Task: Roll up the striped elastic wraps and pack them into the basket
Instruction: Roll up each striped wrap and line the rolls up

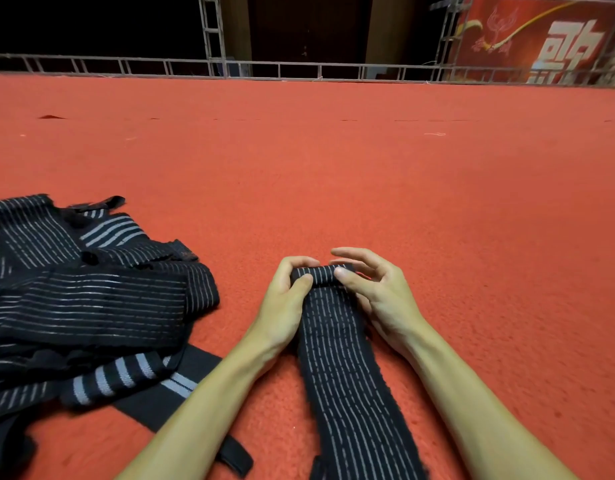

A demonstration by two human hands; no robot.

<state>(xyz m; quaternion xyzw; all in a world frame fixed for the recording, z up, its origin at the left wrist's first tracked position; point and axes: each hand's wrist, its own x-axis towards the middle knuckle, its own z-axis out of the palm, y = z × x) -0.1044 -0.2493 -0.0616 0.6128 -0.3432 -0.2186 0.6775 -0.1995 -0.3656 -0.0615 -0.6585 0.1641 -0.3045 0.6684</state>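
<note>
Striped wrap [337,358] flat on red carpet [368,174], far end rolled; left hand [285,299] and right hand [375,292] pinch the roll; loose wraps pile [87,299] left.

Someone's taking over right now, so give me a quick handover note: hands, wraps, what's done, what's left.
Left hand grips the rolled far end of the striped wrap; right hand pinches the same end, thumb on top.
Only the first turn is rolled; the rest lies flat on the red carpet.
A pile of unrolled wraps lies to its left. No basket in view.
Left: finish this roll, roll the pile, pack all.
</note>
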